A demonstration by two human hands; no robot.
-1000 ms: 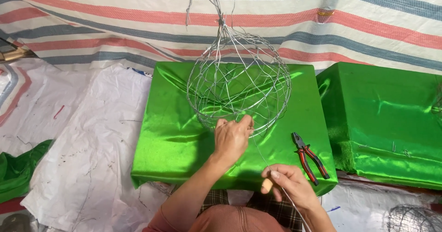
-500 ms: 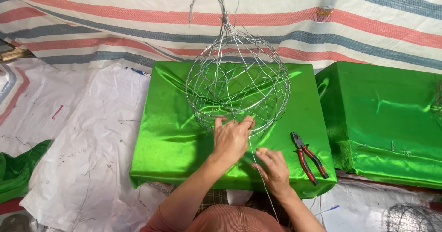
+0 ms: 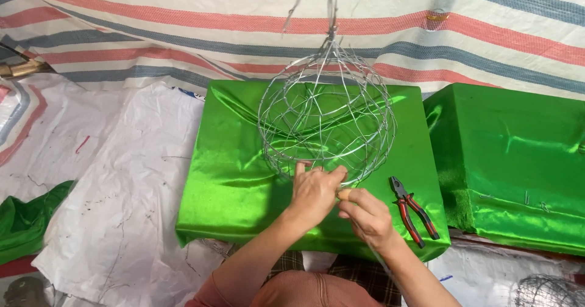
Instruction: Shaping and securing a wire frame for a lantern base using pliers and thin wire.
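Shiny bare-metal wire ball (image 3: 327,119), glossy green satin-covered box (image 3: 244,185), crinkled white paper sheet (image 3: 122,222)

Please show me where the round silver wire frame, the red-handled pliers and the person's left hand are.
Round silver wire frame (image 3: 327,124): head view, on its crossing middle wires.
Red-handled pliers (image 3: 413,211): head view, on the handles.
Left hand (image 3: 314,192): head view, on the back of the hand.

A: What is being worked on?
B: A round cage of thin silver wire (image 3: 326,119), its strands looping and crossing into an open ball.
A: How does it sit?
B: Upright on a green satin-covered box, wires gathered to a twisted peak at twelve o'clock, fingers touching it at six o'clock.
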